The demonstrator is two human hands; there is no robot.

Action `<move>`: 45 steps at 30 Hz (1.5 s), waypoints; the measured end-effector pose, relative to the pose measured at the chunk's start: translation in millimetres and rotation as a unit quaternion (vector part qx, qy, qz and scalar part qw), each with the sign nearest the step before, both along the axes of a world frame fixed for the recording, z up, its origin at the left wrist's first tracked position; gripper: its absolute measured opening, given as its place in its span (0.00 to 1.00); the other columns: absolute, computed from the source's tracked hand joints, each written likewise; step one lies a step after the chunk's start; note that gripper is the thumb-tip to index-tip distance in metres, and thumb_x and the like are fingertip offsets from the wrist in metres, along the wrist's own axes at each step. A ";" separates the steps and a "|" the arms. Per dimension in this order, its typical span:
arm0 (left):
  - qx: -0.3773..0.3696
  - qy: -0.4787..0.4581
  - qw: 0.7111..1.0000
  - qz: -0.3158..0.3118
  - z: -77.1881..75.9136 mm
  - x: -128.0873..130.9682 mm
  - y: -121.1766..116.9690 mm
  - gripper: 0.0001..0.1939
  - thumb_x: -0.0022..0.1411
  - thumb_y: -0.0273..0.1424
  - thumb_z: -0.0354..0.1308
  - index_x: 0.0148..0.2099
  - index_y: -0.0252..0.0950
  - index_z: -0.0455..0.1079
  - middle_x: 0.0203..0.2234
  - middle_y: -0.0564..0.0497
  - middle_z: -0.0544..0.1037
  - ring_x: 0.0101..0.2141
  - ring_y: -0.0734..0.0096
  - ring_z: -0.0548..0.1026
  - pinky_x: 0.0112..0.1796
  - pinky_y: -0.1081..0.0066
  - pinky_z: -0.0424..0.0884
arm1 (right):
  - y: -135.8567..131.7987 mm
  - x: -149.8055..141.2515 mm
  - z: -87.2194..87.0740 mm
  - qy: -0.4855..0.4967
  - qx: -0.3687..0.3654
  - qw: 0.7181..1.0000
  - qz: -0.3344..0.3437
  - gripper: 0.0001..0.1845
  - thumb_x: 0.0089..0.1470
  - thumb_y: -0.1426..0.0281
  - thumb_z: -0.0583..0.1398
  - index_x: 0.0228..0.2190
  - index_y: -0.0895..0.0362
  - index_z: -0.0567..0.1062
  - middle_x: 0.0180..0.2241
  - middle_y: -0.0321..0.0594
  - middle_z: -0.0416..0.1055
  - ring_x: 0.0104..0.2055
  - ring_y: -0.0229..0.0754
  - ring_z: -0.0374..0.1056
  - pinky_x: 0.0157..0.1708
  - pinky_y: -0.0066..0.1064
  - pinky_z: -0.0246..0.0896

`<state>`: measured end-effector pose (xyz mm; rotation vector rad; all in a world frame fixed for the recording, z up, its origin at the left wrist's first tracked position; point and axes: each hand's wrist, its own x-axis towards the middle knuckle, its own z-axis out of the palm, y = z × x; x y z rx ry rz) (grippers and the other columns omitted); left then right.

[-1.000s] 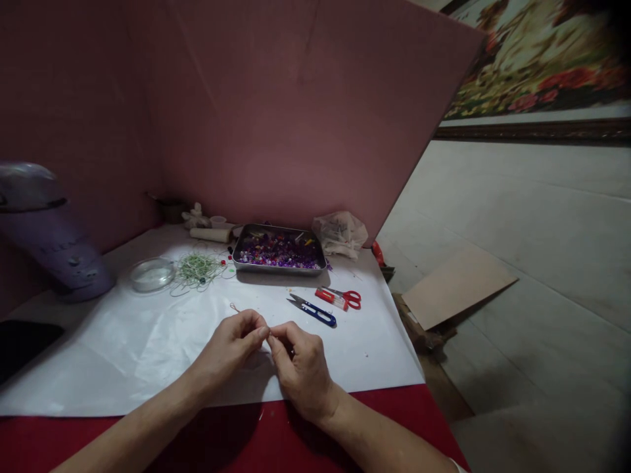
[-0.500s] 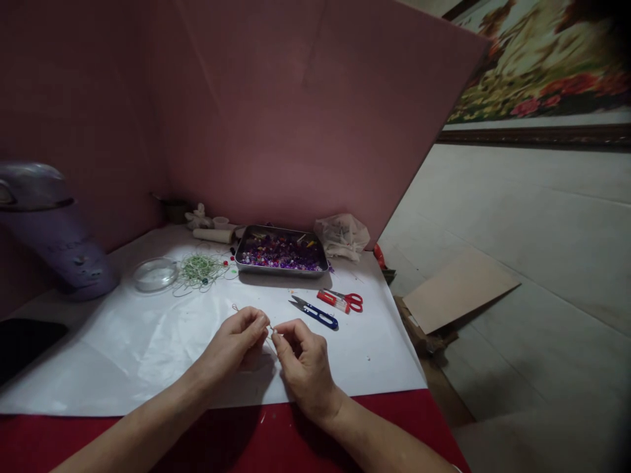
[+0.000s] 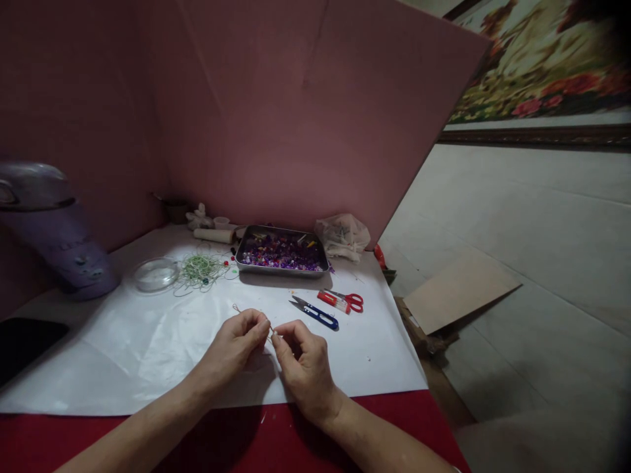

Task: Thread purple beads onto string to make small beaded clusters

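Over the white sheet [image 3: 128, 355], my left hand [image 3: 244, 336] pinches a thin brownish cord [image 3: 236, 307], whose looped end sticks out above the knuckles. A short stretch of that cord spans the small gap to my right hand [image 3: 303, 368], which pinches it between thumb and forefinger. Whatever else the fingertips may hold is too small to make out. Thread snips [image 3: 315, 314] with blue handles lie just beyond my right hand. Past them are a red lighter [image 3: 334, 302] and red-handled scissors [image 3: 353, 301].
A metal tray [image 3: 280, 270] of purple beads stands at the back, with a plastic bag [image 3: 342, 236] beside it. Farther left are tangled green thread [image 3: 201, 269], a clear round dish [image 3: 155, 274], a white roll [image 3: 213, 235], a purple bottle [image 3: 73, 243] and a dark flat object [image 3: 29, 348].
My fingertips were together and have since moved slightly apart, showing the cord between them. The view has shifted a little. Both hands keep their pinch.
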<state>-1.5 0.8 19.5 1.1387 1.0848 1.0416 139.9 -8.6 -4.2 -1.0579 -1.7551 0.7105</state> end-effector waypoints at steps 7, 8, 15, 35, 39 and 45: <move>-0.027 -0.046 0.999 0.012 3.8 1.5 0.4 0.17 0.55 0.44 0.57 0.26 0.36 0.60 0.14 0.63 0.58 0.14 0.84 0.50 0.16 0.79 0.44 | -0.6 -0.4 0.8 0.018 -0.011 1.000 0.004 0.05 0.57 0.70 0.54 0.31 0.58 0.69 0.21 0.31 0.64 0.21 0.33 0.58 0.23 0.25 0.53; -0.039 -0.058 0.997 0.020 5.4 1.7 0.0 0.16 0.55 0.44 0.57 0.28 0.36 0.62 0.15 0.62 0.60 0.14 0.84 0.50 0.16 0.79 0.44 | -0.4 -0.5 0.7 0.022 -0.013 1.000 0.003 0.05 0.57 0.70 0.54 0.31 0.58 0.69 0.21 0.31 0.64 0.21 0.33 0.58 0.23 0.25 0.53; -0.033 -0.031 0.999 0.016 7.5 0.6 -2.6 0.14 0.53 0.40 0.61 0.28 0.35 0.65 0.14 0.61 0.61 0.15 0.82 0.54 0.17 0.79 0.47 | 0.0 -1.1 3.0 0.030 -0.016 0.999 -0.003 0.05 0.56 0.71 0.54 0.30 0.58 0.69 0.20 0.31 0.64 0.20 0.33 0.58 0.21 0.25 0.52; -0.048 -0.068 0.997 0.006 4.9 0.0 -0.5 0.14 0.50 0.39 0.62 0.27 0.36 0.63 0.11 0.64 0.58 0.14 0.83 0.51 0.16 0.79 0.45 | 1.0 -0.4 -0.4 0.019 -0.007 1.000 -0.005 0.04 0.53 0.73 0.54 0.27 0.57 0.66 0.18 0.28 0.57 0.19 0.32 0.52 0.21 0.25 0.49; -0.044 -0.070 0.997 0.012 4.5 0.6 -1.7 0.14 0.50 0.39 0.63 0.27 0.36 0.63 0.12 0.63 0.59 0.14 0.83 0.52 0.16 0.80 0.47 | 0.4 0.2 -0.5 0.013 -0.014 1.000 -0.001 0.04 0.53 0.74 0.54 0.26 0.56 0.65 0.18 0.28 0.57 0.20 0.32 0.53 0.21 0.25 0.49; -0.051 -0.092 0.994 0.009 1.3 0.8 -1.8 0.12 0.51 0.38 0.63 0.28 0.36 0.65 0.12 0.62 0.61 0.14 0.83 0.54 0.16 0.79 0.48 | 0.8 0.1 0.1 0.014 -0.016 1.000 -0.006 0.05 0.53 0.74 0.54 0.26 0.57 0.65 0.18 0.29 0.59 0.20 0.32 0.55 0.21 0.25 0.50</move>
